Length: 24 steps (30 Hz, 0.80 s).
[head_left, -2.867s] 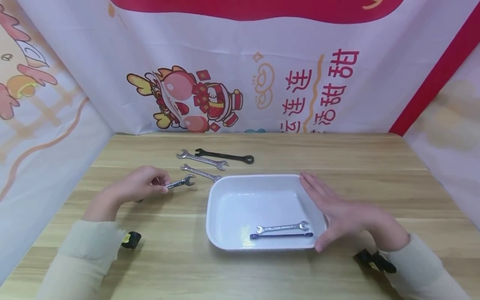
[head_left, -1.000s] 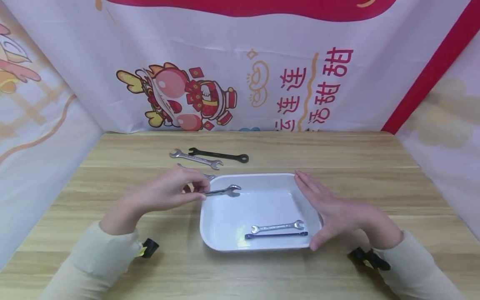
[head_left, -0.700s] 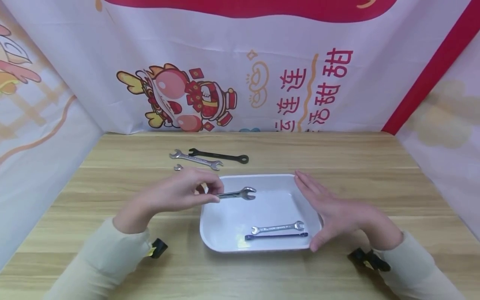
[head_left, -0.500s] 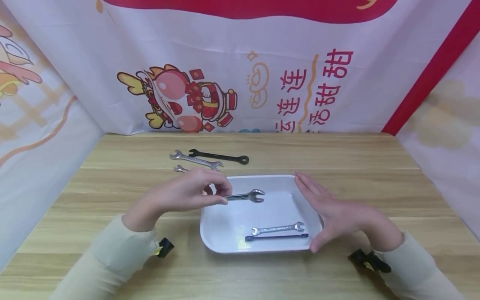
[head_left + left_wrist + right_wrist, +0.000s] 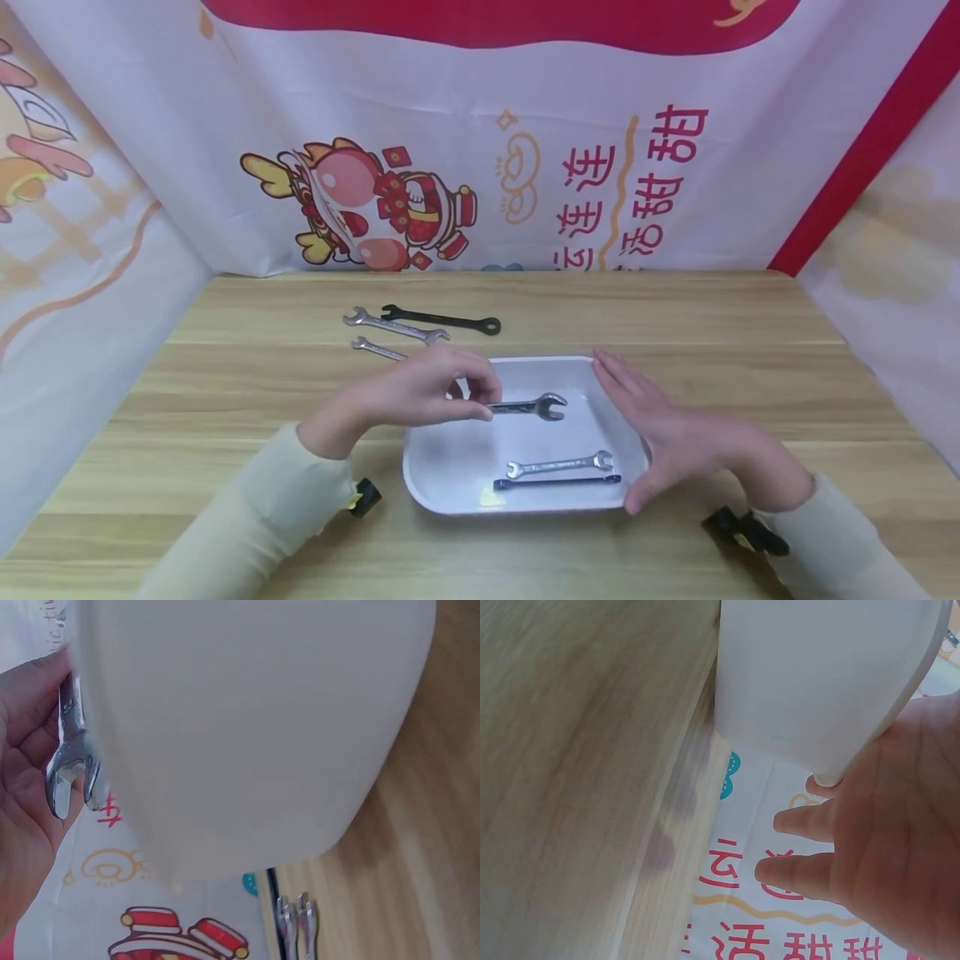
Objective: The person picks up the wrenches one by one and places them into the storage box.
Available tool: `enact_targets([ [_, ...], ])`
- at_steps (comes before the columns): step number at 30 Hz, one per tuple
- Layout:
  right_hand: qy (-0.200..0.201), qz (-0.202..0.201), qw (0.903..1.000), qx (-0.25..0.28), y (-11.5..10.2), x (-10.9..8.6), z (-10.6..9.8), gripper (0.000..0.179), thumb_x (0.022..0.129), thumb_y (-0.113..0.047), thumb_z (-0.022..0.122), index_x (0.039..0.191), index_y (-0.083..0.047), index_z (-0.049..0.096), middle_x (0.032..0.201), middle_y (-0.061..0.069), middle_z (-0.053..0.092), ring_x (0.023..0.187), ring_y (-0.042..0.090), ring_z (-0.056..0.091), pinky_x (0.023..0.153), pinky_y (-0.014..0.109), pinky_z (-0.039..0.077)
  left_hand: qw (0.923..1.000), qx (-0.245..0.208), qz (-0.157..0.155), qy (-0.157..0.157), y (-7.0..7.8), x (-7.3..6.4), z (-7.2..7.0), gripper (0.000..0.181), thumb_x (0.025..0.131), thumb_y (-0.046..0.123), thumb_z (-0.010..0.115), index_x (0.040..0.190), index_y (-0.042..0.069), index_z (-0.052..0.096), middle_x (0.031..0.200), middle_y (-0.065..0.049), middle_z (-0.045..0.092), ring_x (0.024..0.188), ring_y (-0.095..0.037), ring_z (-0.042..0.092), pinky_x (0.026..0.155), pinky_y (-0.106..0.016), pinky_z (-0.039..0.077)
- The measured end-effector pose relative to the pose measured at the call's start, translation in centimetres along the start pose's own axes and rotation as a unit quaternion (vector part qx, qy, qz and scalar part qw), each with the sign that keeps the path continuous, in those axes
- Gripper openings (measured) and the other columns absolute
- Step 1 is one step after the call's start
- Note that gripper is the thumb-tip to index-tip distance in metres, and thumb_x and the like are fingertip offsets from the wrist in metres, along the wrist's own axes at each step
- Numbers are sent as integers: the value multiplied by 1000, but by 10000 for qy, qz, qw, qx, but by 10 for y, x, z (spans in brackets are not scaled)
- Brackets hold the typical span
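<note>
My left hand [image 5: 431, 390] pinches a silver open-ended wrench [image 5: 534, 407] between thumb and fingers, above the white tray [image 5: 450, 500]. In the left wrist view the wrench's open jaw end [image 5: 73, 761] points back toward the wrist, beside the tray's outer wall [image 5: 247, 735]. My right hand [image 5: 682, 437] rests with spread, straight fingers along the tray's right rim; its palm [image 5: 900, 832] lies against the rim in the right wrist view. Inside the tray, near its front wall, lie a small silver wrench [image 5: 560, 466] and a thin dark wrench [image 5: 557, 482], side by side.
Behind the tray on the wooden table [image 5: 675, 333] lie a black wrench [image 5: 442, 319], a silver double open-ended wrench [image 5: 397, 325] and a smaller silver wrench [image 5: 378, 348], partly hidden by my left hand. A printed cloth [image 5: 510, 75] hangs along the table's back edge.
My left hand has carried the wrench from the table at the left, rightward over the tray's left rim to above its middle. The right hand has stayed at the tray's right side.
</note>
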State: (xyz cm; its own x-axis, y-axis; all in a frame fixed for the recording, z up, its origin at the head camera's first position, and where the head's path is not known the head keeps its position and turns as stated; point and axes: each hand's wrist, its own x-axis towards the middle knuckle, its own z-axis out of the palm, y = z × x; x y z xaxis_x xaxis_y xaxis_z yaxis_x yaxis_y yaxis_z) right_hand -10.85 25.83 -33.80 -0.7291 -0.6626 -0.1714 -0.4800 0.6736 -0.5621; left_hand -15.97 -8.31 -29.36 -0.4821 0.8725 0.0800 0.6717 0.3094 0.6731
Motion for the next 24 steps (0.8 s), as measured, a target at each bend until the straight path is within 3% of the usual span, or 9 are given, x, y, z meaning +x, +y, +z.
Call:
enact_targets([
  [5,6,36,10000,38,-2,-1,0,145,62,-54,89,159,-12,-9,166,15,-14,151,46,-3,114,73,17,9998,-111,-71,-150,-6,7,8,10,89,14,74,99,13,71,93,3,70,84,-4,62,73,-20,58],
  [14,-9,28,10000,23,-3,0,-1,144,63,-55,88,159,-13,-11,166,16,-16,151,47,-3,113,73,17,9988,98,-232,-420,-17,14,20,8,89,13,73,97,13,70,90,4,68,81,-3,59,74,-19,56],
  [24,-7,22,10000,65,-3,-1,0,144,63,-52,89,159,-13,-11,166,15,-15,151,47,-1,112,74,18,9933,773,-257,-824,-27,26,36,5,89,16,73,93,14,71,82,6,66,76,-1,54,74,-18,51],
])
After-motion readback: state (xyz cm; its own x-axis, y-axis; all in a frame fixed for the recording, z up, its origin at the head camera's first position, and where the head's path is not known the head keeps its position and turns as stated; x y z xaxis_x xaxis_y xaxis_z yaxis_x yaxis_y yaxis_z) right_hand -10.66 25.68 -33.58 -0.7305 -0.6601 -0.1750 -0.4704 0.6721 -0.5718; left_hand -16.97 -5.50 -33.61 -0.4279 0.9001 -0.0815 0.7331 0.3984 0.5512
